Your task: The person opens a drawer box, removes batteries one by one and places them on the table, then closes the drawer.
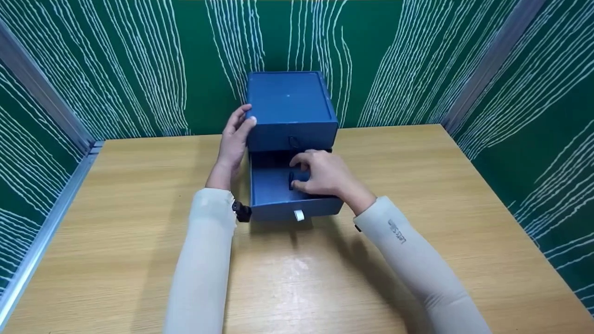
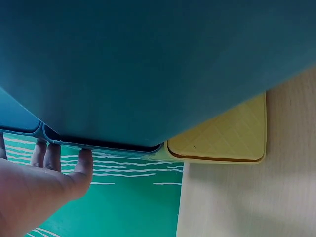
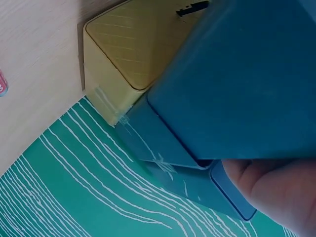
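Observation:
A blue drawer cabinet stands at the back of the table. Below its closed upper drawer, a blue drawer is pulled out toward me, with a white tab on its front. My left hand rests against the cabinet's left side, thumb near the front top corner and fingers extended. Over the pulled-out drawer is my right hand, its thumb and index finger bent but apart. A small, dark, elongated thing shows right by the thumb tip, inside the drawer.
The pulled-out drawer overhangs a yellow bottom drawer with a black handle. Green walls with white wavy lines enclose the wooden table. A red object peeks in at the right wrist view's edge.

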`<state>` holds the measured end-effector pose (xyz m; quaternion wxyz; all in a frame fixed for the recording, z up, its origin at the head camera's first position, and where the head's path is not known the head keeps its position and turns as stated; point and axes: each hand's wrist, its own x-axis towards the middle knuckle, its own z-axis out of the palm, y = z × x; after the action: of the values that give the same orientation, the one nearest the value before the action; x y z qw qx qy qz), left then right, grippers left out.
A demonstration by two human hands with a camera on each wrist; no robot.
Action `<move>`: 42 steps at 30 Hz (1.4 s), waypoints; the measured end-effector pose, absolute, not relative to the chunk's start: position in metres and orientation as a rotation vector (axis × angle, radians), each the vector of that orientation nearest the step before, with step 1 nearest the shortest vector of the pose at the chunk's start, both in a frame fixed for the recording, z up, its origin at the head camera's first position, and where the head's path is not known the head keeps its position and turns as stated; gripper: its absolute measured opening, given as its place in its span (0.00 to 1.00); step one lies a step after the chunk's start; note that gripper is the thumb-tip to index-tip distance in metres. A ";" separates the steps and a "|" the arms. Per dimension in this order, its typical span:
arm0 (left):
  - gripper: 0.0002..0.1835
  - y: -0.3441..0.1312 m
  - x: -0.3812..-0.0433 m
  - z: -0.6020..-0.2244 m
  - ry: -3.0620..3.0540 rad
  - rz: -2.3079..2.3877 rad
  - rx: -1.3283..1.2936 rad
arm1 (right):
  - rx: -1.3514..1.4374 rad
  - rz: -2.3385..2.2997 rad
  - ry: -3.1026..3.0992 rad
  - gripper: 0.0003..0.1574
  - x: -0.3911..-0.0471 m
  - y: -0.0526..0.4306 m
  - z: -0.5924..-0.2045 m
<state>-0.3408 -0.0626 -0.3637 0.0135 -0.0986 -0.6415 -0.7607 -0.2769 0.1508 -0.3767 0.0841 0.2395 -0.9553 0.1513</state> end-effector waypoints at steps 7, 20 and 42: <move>0.22 -0.060 -0.333 -0.356 -1.986 -2.394 -0.310 | 0.676 0.268 -2.951 0.30 -0.284 0.146 -0.382; 0.21 -0.062 -0.344 -0.368 -1.997 -2.363 -0.314 | 0.687 0.188 -2.980 0.33 -0.290 0.141 -0.389; 0.21 -0.062 -0.344 -0.368 -1.984 -2.386 -0.266 | 0.728 0.165 -2.987 0.28 -0.291 0.141 -0.391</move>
<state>-0.3444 -0.0622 -0.3679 0.0136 -0.0854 -0.6370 -0.7660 -0.2906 0.1406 -0.3910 0.0313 0.2363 -0.9697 0.0535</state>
